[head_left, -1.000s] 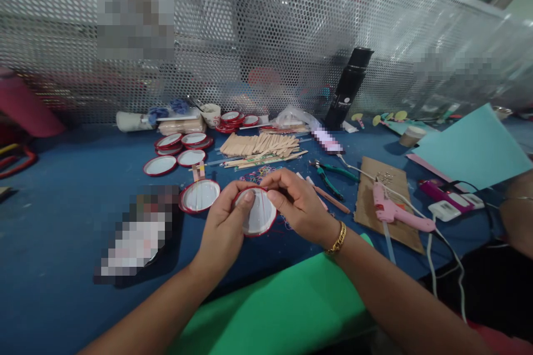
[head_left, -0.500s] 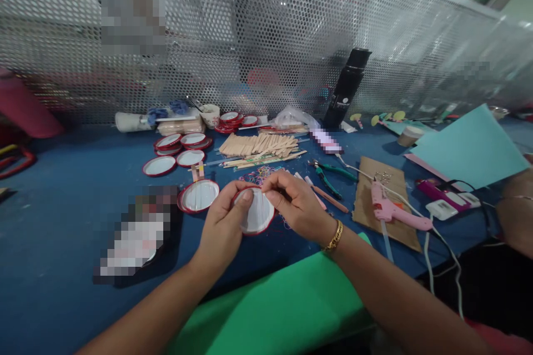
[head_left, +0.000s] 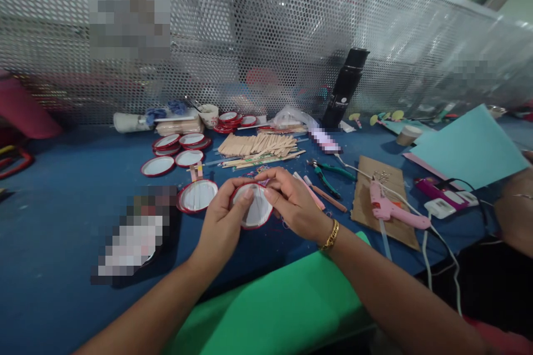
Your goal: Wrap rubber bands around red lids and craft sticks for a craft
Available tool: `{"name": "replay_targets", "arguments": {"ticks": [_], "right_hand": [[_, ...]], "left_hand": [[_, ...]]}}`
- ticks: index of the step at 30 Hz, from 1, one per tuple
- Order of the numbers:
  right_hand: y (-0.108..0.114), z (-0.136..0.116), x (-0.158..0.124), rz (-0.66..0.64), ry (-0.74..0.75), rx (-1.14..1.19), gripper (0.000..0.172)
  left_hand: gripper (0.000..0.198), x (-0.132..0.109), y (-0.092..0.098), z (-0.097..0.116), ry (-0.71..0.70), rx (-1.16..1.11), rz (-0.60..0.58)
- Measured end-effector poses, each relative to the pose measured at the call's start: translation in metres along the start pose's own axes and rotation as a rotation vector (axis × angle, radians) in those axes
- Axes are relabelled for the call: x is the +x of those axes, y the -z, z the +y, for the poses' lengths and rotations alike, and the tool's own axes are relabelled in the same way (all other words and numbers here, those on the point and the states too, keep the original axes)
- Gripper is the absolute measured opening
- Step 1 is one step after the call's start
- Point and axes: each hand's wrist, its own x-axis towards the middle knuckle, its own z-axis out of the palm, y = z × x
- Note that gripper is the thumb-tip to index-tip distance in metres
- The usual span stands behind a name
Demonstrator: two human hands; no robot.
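Left hand (head_left: 225,211) and right hand (head_left: 293,205) meet around a red-rimmed lid (head_left: 258,212) held over the blue worktop (head_left: 54,205), the left thumb pressed on its pale face and the right thumb and fingers closed at its upper right edge. Behind the worktop rises a perforated metal panel (head_left: 266,22). Green material (head_left: 266,310) spreads along the near edge; a light blue sheet (head_left: 466,147) angles up at far right. Brown cardboard (head_left: 361,191) lies right of the hands. Flat wooden sticks (head_left: 250,145) are fanned beyond them, and a black bottle (head_left: 345,86) stands near the panel. Across the cardboard rests a pink glue gun (head_left: 381,208), with teal-handled pliers (head_left: 328,182) just to its left. Another red-rimmed lid (head_left: 197,196) sits just beside the left hand. A gold bracelet (head_left: 331,234) circles the right wrist.
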Motion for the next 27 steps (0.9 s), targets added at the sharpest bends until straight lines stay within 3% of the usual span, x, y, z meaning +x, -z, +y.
{"name": "replay_targets", "arguments": {"ticks": [6, 12, 17, 27], "right_hand": [[0.0029, 0.0041, 0.0032, 0.177, 0.007, -0.024, 0.017], [0.0026, 0.0087, 0.0052, 0.202, 0.023, 0.029, 0.012], [0.0012, 0.0087, 0.005, 0.198, 0.01, -0.072, 0.015], [-0.0035, 0.0059, 0.005, 0.273, 0.072, -0.134, 0.014]], "left_hand": [[0.065, -0.0002, 0.0008, 0.0048, -0.173, 0.18, -0.122], [0.066, 0.0003, -0.0001, 0.0024, -0.172, 0.355, -0.124], [0.064, -0.0011, -0.0025, 0.0014, -0.227, 0.428, -0.136], [0.059, -0.004, -0.0059, 0.0084, -0.187, 0.411, -0.147]]}}
